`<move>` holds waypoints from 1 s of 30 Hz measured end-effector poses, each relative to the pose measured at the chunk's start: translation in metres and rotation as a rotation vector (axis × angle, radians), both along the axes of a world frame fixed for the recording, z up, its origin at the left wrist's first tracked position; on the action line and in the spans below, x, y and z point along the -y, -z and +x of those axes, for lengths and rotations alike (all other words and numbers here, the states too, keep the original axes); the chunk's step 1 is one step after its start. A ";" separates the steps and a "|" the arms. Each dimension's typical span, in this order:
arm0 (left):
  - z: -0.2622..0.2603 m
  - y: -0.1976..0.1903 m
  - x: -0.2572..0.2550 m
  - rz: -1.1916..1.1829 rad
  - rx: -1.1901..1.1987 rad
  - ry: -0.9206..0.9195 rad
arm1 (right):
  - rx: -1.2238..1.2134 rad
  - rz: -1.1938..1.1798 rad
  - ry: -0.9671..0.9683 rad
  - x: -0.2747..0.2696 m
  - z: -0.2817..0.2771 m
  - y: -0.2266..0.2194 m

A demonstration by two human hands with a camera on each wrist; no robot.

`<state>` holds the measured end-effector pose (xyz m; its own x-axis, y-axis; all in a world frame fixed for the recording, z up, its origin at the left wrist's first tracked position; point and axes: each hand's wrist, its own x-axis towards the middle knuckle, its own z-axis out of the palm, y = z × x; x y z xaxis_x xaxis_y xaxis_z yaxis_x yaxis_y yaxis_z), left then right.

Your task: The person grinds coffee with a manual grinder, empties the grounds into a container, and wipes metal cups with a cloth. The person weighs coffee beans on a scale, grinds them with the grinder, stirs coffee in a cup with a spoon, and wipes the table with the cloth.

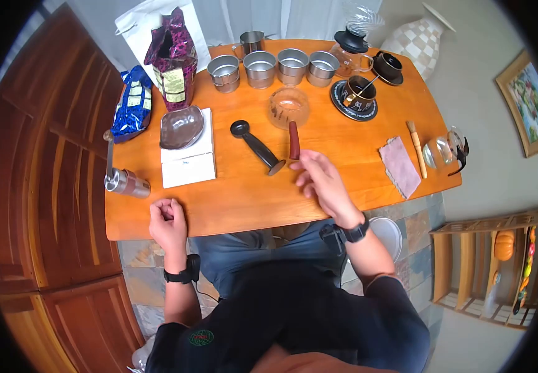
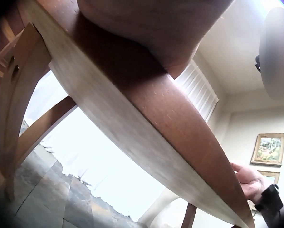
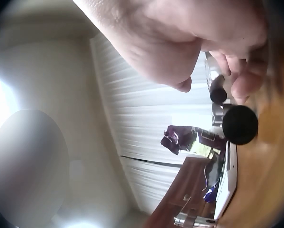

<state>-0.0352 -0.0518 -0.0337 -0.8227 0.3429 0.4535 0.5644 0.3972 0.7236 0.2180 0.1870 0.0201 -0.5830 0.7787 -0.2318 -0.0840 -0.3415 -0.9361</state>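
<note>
My right hand [image 1: 323, 181] is over the table with its fingers loosely bent, nothing visible in them. Its fingertips are right by the end of the dark red handle [image 1: 294, 142] of a clear glass pot [image 1: 289, 107]. Left of that hand lies a black coffee scoop [image 1: 257, 147] with a flat round end, which faces the camera in the right wrist view [image 3: 240, 125]. At the table's front left edge rests my left hand [image 1: 168, 224], fingers loosely curled and empty. In the left wrist view only the underside of that hand [image 2: 151, 28] shows.
Behind the pot stand several metal cups [image 1: 260, 69], with a glass server [image 1: 348, 60] and black cups at the right. A brown dish [image 1: 182, 127] on a white scale [image 1: 188, 168], coffee bags [image 1: 172, 68] and a grinder [image 1: 127, 184] are left; a cloth [image 1: 399, 166] and brush [image 1: 417, 149] right.
</note>
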 end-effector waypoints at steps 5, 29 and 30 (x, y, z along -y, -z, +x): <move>0.004 -0.006 -0.001 0.022 0.051 -0.006 | -0.053 -0.180 -0.024 -0.017 -0.031 0.001; 0.002 -0.002 -0.002 -0.011 0.007 -0.005 | -0.057 0.094 0.016 0.026 0.066 0.004; 0.002 -0.001 -0.001 -0.004 0.001 -0.005 | -0.059 0.090 0.017 0.026 0.068 0.004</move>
